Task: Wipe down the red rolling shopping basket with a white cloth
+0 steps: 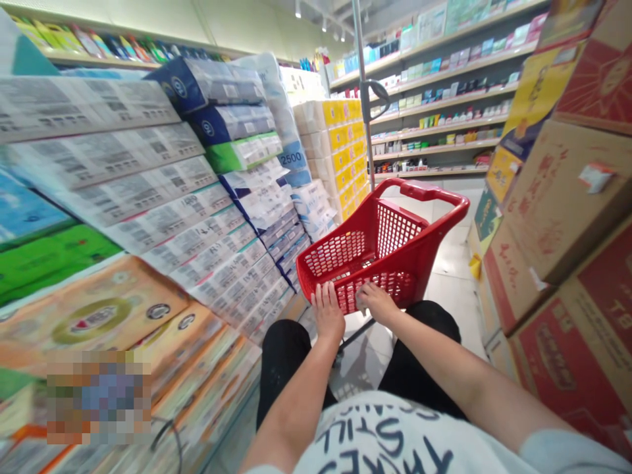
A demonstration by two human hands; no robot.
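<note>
A red plastic shopping cart (316, 253) with a perforated basket stands just beyond my knees, its handle on the far side. The basket shows only its bare red floor and walls. My left hand (328, 316) lies against the near corner of the basket, fingers stretched out and slightly spread. Beside it, my right hand (379, 303) is at the lower edge of the near wall with its fingers curled in. A small greyish patch shows at those fingertips; I cannot tell what it is.
Stacked tissue packs (162, 158) rise along the left, with orange packs (93, 316) lower down. Cardboard cartons (567, 204) are piled on the right. A metal pole (362, 59) stands behind the cart, before shelves (439, 85) of small goods. Pale floor (451, 257) runs between.
</note>
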